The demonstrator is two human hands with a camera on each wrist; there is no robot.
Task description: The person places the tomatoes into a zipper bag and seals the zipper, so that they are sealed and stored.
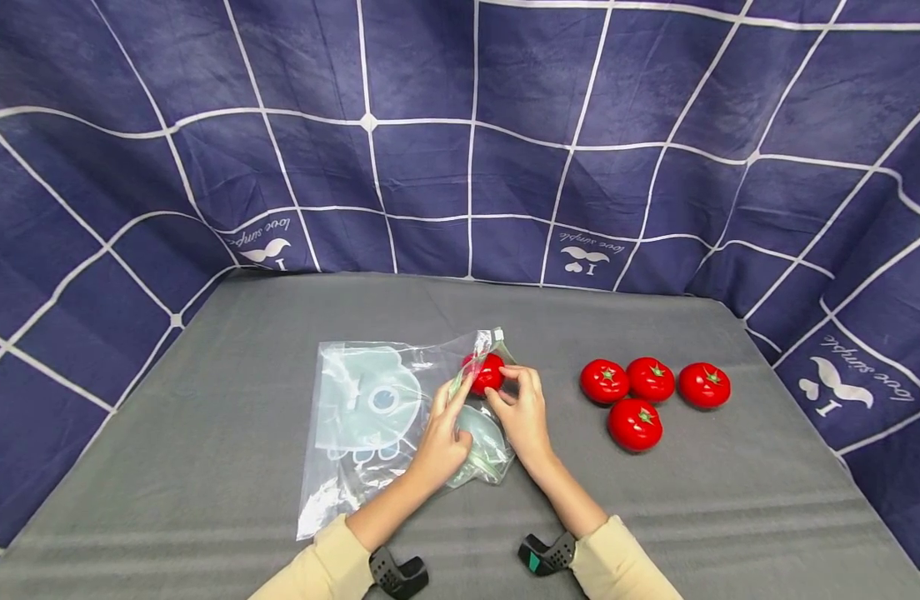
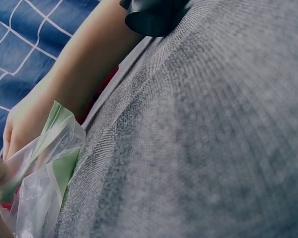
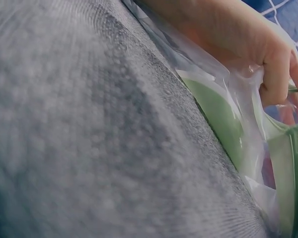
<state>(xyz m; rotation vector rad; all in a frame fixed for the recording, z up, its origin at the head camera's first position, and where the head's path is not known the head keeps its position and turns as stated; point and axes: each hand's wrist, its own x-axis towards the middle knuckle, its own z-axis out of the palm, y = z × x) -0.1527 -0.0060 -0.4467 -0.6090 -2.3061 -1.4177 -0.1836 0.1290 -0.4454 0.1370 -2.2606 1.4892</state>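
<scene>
A clear zip bag [image 1: 310, 492] with a pale blue-green print and a green zip strip lies on the grey table, its mouth spread toward the right. My left hand [image 1: 439, 446] holds the upper lip of that mouth, index finger stretched along the strip and thumb bent beneath. At the opening, thumb and fingers of my right hand [image 1: 526, 417] pinch a red tomato [image 1: 490, 375], partly covered by the film. The left wrist view has the right hand [image 2: 27, 121] behind the bag [image 2: 37, 198]; the right wrist view catches the left hand [image 3: 270, 54] above the green strip [image 3: 216, 109].
Several more red tomatoes [image 1: 636, 425] sit grouped to the right of my right hand, green calyxes facing up. Grey cloth covers the table [image 1: 205, 433]. A dark blue curtain [image 1: 422, 167] with white grid lines encloses the back and sides. Black devices [image 1: 398, 575] are worn on both wrists.
</scene>
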